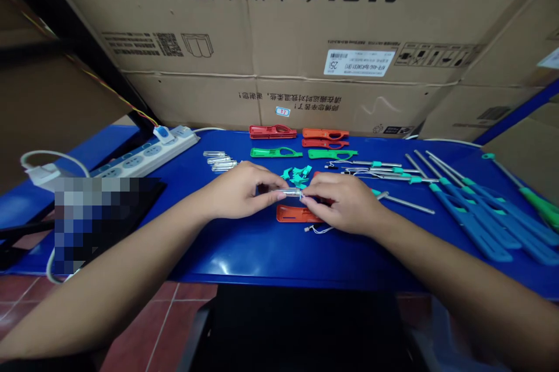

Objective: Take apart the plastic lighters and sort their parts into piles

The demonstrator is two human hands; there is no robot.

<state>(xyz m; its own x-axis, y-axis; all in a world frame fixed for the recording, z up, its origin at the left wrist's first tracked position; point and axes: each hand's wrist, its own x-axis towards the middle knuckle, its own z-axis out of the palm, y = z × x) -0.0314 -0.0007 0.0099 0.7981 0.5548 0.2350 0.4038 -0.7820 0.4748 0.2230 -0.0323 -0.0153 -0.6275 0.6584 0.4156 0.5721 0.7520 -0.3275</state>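
Observation:
Between my two hands is a small clear lighter fuel tank (290, 191), held level above the table. The fingertips of my left hand (248, 191) pinch one end. At its other end, the metal-looking tip is gripped by the thumb and fingers of my right hand (345, 200). Just below lies an orange lighter handle shell (293, 214), partly covered by my right hand. Several small green triggers (299, 176) are heaped right behind the tank. A white wire with a small connector (321, 229) sticks out under my right hand.
Several clear tanks (217, 160) lie left of centre. Red (271, 132), orange (325, 134) and green (276, 152) shells line the back by a cardboard box (283, 22). Metal lighter tubes (375, 172) and blue-handled lighters (476, 215) are right; a power strip (148, 153) is left.

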